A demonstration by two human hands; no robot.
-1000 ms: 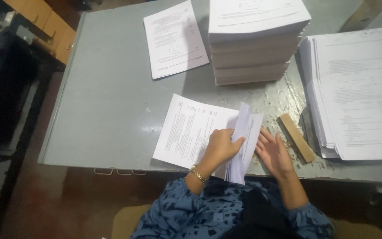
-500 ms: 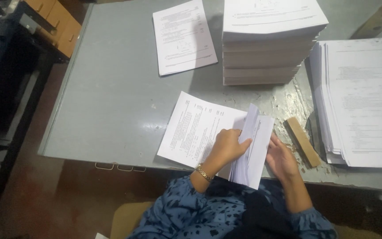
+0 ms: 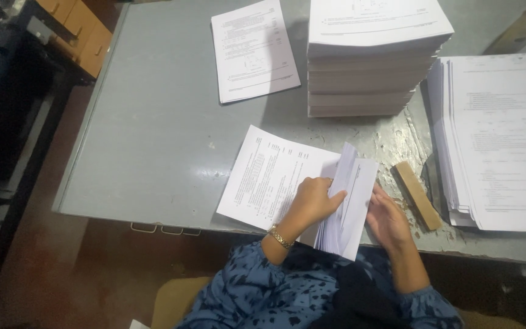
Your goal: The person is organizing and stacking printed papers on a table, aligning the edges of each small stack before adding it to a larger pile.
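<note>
A thin bundle of printed white sheets (image 3: 269, 173) lies at the near edge of the grey metal table (image 3: 153, 146). My left hand (image 3: 313, 200), with a gold bracelet at the wrist, presses on the sheets and pinches the raised right-hand pages (image 3: 349, 201). My right hand (image 3: 388, 219) rests flat against the outer side of those lifted pages, fingers together. The pages stand partly folded up between both hands.
A tall stack of printed paper (image 3: 372, 55) stands at the back centre. A lower wide stack (image 3: 500, 140) lies at the right. A small pile of sheets (image 3: 254, 52) is at the back left. A wooden block (image 3: 418, 195) lies right of my right hand.
The view has shifted slightly. My hands stay on the lifted pages, which have barely moved.
</note>
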